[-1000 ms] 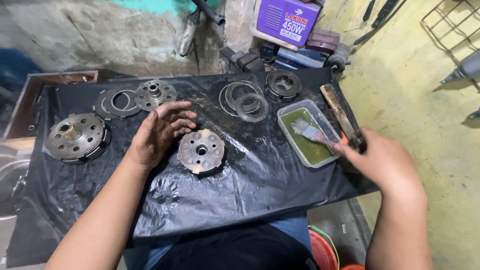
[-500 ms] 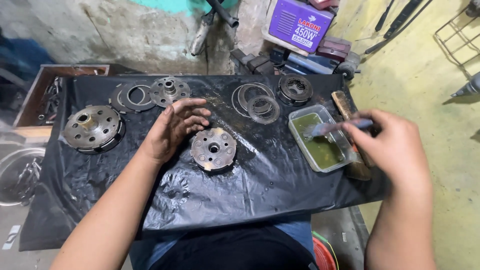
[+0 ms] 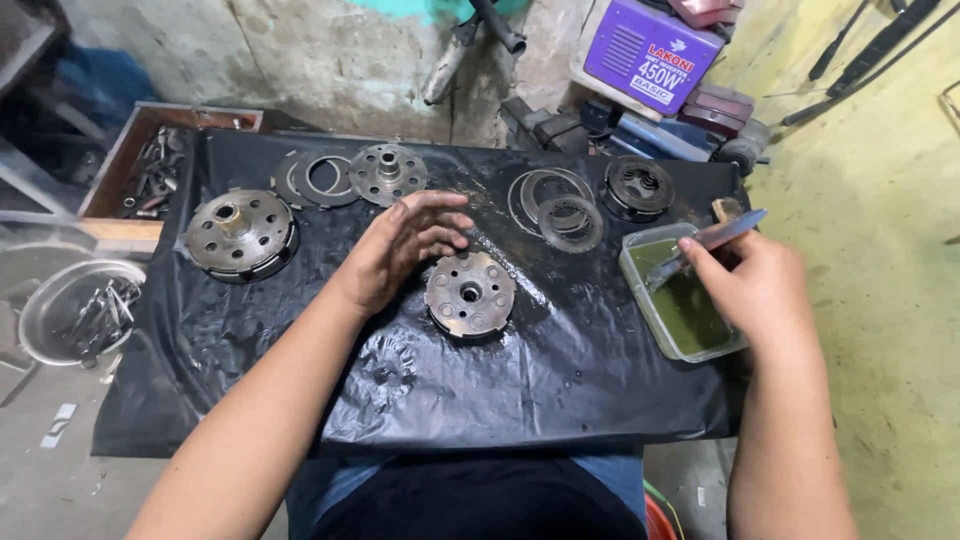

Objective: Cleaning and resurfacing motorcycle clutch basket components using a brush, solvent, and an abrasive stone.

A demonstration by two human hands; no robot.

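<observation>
My right hand (image 3: 757, 285) grips a paintbrush (image 3: 712, 240) whose bristle end dips into a clear rectangular tray (image 3: 690, 345) of green liquid at the right edge of a black plastic sheet (image 3: 420, 390). My left hand (image 3: 400, 250) hovers with fingers spread and holds nothing, just left of a round metal clutch plate with holes (image 3: 470, 293) lying flat in the middle of the sheet.
A large clutch drum (image 3: 239, 232) sits at the left. Flat rings (image 3: 312, 178), a hub (image 3: 388, 173), more rings (image 3: 560, 205) and a dark round part (image 3: 638, 186) line the far edge. A wooden parts box (image 3: 150, 165), a metal bowl (image 3: 75, 310) and a purple machine (image 3: 652, 48) surround it.
My right hand has moved left and up with the brush, tilting its bristles down into the green tray. My left hand has stayed beside the clutch plate.
</observation>
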